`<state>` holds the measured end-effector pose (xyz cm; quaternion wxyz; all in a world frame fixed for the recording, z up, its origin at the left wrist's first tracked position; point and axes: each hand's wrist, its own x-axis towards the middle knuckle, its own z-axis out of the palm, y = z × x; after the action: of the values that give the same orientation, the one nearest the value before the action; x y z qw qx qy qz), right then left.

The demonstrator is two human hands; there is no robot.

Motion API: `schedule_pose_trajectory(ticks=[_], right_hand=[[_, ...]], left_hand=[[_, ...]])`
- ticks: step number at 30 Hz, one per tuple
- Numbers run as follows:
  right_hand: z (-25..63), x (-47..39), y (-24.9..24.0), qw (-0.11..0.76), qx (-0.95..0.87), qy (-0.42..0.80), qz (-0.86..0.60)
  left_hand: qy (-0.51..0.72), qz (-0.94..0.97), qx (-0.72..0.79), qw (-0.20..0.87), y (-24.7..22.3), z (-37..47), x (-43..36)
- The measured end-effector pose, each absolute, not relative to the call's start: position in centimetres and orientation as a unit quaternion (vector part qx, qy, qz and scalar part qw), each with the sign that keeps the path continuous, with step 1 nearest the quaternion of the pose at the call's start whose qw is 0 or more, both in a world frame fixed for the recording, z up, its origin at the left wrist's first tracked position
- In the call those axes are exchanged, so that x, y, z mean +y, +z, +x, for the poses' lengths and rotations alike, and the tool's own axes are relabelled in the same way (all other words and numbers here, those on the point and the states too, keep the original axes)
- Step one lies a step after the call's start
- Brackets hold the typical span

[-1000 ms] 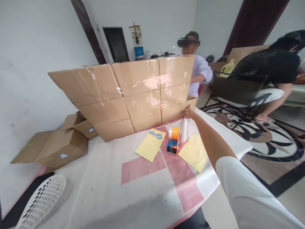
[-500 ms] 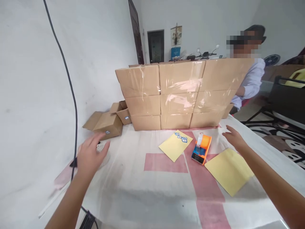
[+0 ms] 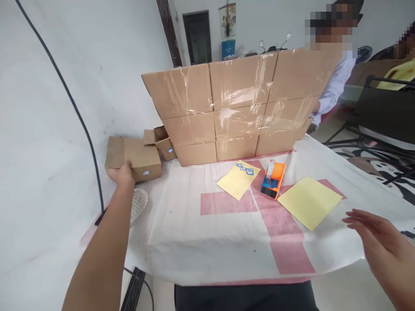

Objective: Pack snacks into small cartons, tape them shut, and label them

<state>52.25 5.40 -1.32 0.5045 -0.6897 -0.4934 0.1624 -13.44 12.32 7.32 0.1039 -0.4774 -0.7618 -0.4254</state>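
Note:
At the left end of the table my left hand [image 3: 121, 172] has closed on the near left side of a small cardboard box [image 3: 144, 157]. The box lies by the wall, its flap out to the left and a small blue-and-white label on its front. Some of my left fingers are hidden against the cardboard. My right hand [image 3: 382, 244] is in the air at the right edge of the table, fingers stretched out and nothing in it. A yellow sheet [image 3: 309, 203] is the thing nearest to it. Left of that sheet stands an orange-and-blue tape dispenser [image 3: 272, 179].
Taped cardboard boxes [image 3: 240, 108] form a tall stack at the back. Beside it sits a small open carton [image 3: 165, 144]. A yellow sheet with blue labels [image 3: 238, 181] lies mid-table, a white woven basket [image 3: 138, 203] at left. A black cable [image 3: 71, 97] hangs along the wall. Two people are beyond.
My left hand has moved forward onto the small box, which has shifted slightly and turned. My right hand has drawn back toward me and to the right. The view has tilted down.

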Motion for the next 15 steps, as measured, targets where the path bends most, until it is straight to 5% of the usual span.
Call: schedule_pose_trajectory(ticks=[6, 15], right_hand=[[43.1, 7.0, 0.9, 0.602, -0.607, 0.143, -0.498], [34.1, 11.3, 0.8, 0.404, -0.861, 0.075, -0.299]], left_hand=[[-0.363, -0.507, -0.759, 0.19, 7.8, -8.8, 8.9], [-0.371, -0.823, -0.378, 0.204, 8.6, -0.2, -1.5]])
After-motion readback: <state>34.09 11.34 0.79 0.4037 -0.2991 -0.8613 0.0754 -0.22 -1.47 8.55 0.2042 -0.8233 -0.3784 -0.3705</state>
